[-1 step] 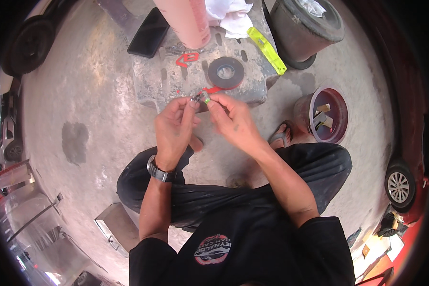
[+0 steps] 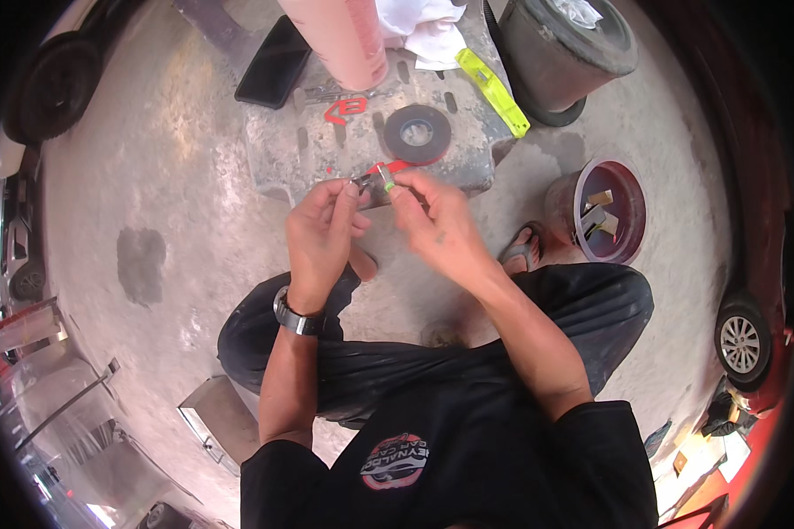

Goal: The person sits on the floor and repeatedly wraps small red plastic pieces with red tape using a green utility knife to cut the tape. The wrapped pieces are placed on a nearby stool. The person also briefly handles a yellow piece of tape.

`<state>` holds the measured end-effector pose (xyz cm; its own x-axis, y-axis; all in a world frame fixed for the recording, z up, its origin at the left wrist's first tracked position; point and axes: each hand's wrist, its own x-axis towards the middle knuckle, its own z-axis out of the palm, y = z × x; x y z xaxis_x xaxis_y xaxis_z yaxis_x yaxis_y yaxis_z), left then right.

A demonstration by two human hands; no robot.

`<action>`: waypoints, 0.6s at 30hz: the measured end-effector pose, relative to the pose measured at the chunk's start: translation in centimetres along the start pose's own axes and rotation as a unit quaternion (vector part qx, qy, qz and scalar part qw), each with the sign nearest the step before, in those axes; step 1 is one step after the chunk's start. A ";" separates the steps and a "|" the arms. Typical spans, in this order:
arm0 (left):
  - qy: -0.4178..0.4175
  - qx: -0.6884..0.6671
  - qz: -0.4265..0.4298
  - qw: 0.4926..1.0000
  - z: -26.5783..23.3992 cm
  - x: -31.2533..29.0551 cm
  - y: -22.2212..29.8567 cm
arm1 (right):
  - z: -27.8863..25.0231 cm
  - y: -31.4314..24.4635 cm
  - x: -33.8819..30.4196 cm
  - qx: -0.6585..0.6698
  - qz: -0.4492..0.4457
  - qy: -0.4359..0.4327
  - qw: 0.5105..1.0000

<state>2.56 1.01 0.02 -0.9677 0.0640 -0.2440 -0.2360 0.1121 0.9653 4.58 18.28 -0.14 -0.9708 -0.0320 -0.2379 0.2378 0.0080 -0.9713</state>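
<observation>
- We are seeing the left hand (image 2: 326, 216) closing thumb and fingers in a narrow pinch around a small dark piece (image 2: 362, 182); its shape is too small to tell.
- We are finding the right hand (image 2: 432, 220) gripping a small pale tool (image 2: 385, 175) with a green part, its tip pointing away from the body.
- We are watching both hands working close together, fingertips apart, at the near edge of a worn grey stool (image 2: 273, 145).
- We are noticing a red strip (image 2: 399, 166) lying just beyond the fingertips, beside the roll of tape (image 2: 417, 135); we are not managing to tell whether the tool is touching it.
- Farther back on the stool, we are seeing red cut-out shapes (image 2: 346, 110) lying near a pink cup (image 2: 340, 40), with a black phone (image 2: 275, 60) on the left.
- We are also seeing a white cloth (image 2: 432, 35) lying to the right of the cup, and a yellow-green knife (image 2: 494, 93) resting along the stool's right side.
- To the right, on the floor, we are seeing a pail (image 2: 560, 207) holding small flat scraps (image 2: 598, 216).
- We are seeing a watch (image 2: 297, 316) circling the left wrist.
</observation>
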 end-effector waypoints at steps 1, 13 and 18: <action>-0.006 -0.007 -0.009 1.000 -0.4 0.2 -0.4 | -0.3 -0.2 -0.2 -0.026 -0.010 0.015 0.999; -0.034 -0.048 -0.036 0.998 -0.9 1.3 -0.5 | -1.0 -1.3 -0.6 -0.145 -0.115 0.030 0.982; -0.011 -0.021 0.029 0.999 -0.6 1.1 -0.9 | -0.6 -1.8 -0.8 -0.238 -0.152 0.058 0.957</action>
<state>1.70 0.36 -1.07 -0.9776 0.0907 -0.1900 -0.1845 0.0654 0.9806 4.89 18.87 1.82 -0.9963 0.0064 0.0853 -0.0722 0.4721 -0.8786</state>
